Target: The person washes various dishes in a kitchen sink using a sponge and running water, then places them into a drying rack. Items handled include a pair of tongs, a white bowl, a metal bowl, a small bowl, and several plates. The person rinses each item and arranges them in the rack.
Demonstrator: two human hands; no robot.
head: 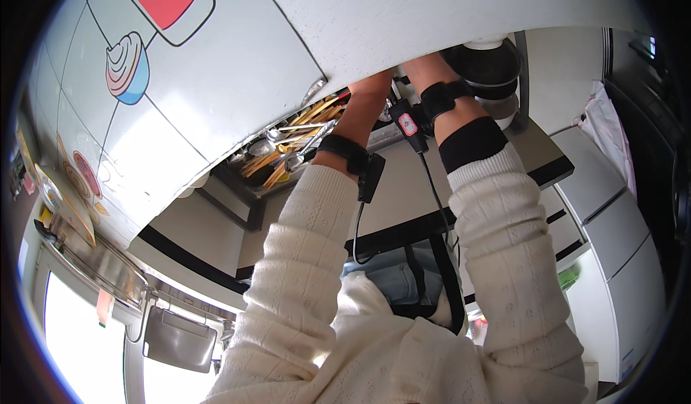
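Only the base of my left hand [371,82] shows; the white panel's edge hides its fingers. My right hand [426,67] is likewise cut off by that edge, close beside the left, so what either holds is hidden. Black straps with cabled devices circle both forearms. Left of my left forearm, wooden chopsticks [318,113] and metal spoons [294,161] lie jumbled in a holder. Dark pans or bowls [480,64] stand stacked just right of my right hand, with a white bowl [486,42] on top.
The white panel [432,4] overhangs the hands. Tiles with cartoon pictures [162,80] fill the upper left. A large steel pot [102,253] stands at the far left. Below the forearms runs a dark-edged counter [399,177]; white cabinets [599,188] stand at right.
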